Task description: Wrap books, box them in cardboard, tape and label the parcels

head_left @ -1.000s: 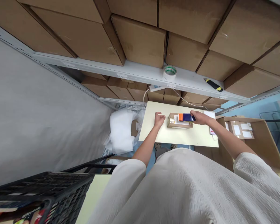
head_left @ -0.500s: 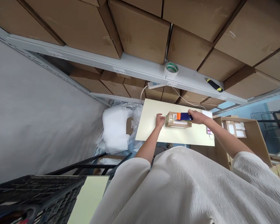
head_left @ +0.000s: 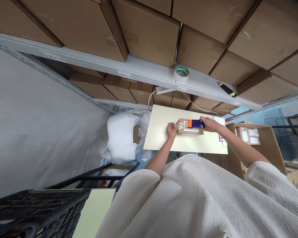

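Note:
A small cardboard box (head_left: 193, 133) with shiny clear tape and a white label lies on the pale yellow tabletop (head_left: 159, 115). My right hand (head_left: 209, 124) is closed around a dark blue tape dispenser (head_left: 197, 123), its orange end over the top of the box. At the box's left end is my left hand (head_left: 171, 130), fingers loosely extended and slightly curled beside the taped side. Whether those fingers press on the box is too small to tell.
A phone (head_left: 222, 138) lies at the table's right end. An open carton (head_left: 268, 142) stands to the right, white foam sheets (head_left: 120, 137) to the left. Above the table, the shelf holds a tape roll (head_left: 181, 73), a utility knife (head_left: 227, 89) and large boxes (head_left: 151, 33). A black crate (head_left: 39, 211) is lower left.
My left hand has shifted slightly right, closer to the box's end, and its fingers now point more upward. My right hand and the tape dispenser have barely moved.

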